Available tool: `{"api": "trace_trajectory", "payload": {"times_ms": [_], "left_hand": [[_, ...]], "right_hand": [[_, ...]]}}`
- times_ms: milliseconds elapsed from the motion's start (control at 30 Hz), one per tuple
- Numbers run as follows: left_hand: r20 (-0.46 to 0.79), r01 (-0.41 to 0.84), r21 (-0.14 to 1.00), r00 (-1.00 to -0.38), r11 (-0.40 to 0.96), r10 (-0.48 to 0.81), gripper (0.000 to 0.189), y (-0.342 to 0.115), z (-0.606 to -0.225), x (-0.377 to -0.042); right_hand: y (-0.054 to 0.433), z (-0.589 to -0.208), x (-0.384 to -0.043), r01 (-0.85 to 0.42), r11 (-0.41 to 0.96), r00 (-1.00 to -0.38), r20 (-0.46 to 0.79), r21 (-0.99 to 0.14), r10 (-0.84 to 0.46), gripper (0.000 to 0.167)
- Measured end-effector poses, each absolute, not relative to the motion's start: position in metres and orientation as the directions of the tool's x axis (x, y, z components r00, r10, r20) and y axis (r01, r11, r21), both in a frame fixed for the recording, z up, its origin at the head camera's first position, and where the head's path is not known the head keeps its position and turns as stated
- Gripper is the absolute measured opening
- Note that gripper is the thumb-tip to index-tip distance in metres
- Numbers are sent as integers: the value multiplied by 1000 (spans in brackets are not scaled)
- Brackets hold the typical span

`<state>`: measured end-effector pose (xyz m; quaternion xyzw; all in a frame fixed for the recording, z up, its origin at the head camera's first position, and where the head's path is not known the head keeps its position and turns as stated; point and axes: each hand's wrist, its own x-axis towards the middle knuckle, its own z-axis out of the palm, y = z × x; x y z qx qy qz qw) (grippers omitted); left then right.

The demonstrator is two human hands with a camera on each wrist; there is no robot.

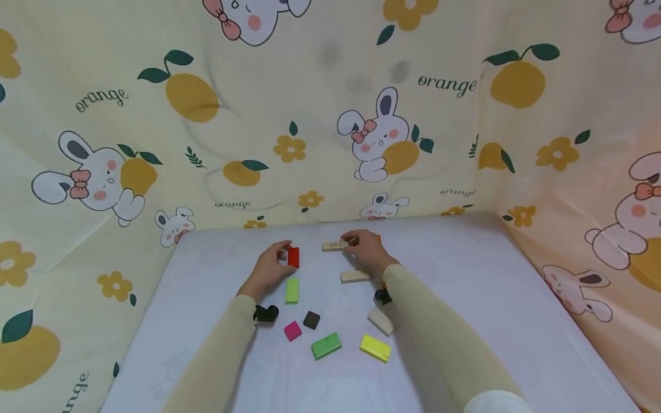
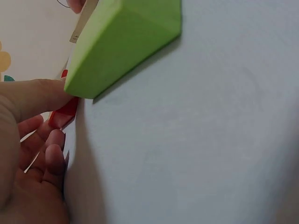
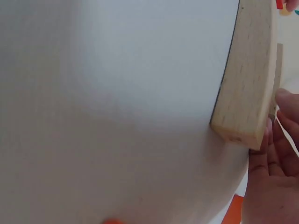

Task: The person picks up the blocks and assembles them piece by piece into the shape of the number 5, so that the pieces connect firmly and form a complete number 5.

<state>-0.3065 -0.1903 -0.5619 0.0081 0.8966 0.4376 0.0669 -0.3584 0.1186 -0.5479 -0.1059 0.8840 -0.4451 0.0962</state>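
White table (image 1: 465, 275) — left hand (image 1: 268, 269) grips red block (image 1: 294, 257)

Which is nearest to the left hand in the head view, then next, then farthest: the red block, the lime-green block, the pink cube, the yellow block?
1. red block, at the fingertips of the left hand.
2. lime-green block, just right of the wrist.
3. pink cube, nearer the camera.
4. yellow block, far right.

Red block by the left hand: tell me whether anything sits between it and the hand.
Nothing visible does: the left hand already touches the red block. The light green block lies nearer the person, off to the side.
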Motion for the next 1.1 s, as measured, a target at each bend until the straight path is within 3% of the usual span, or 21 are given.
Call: {"api": "trace_trajectory", "payload": {"times_ms": [333, 1100], "left_hand": [[-90, 41, 729, -984, 683, 155, 65, -196, -554, -309], [-82, 84, 754, -972, 652, 221, 64, -169, -538, -327]], "right_hand": [[116, -549, -357, -109, 603, -960, -74, -791, -270, 33], [119, -551, -358, -140, 602, -961, -37, -786, -272, 28]]}}
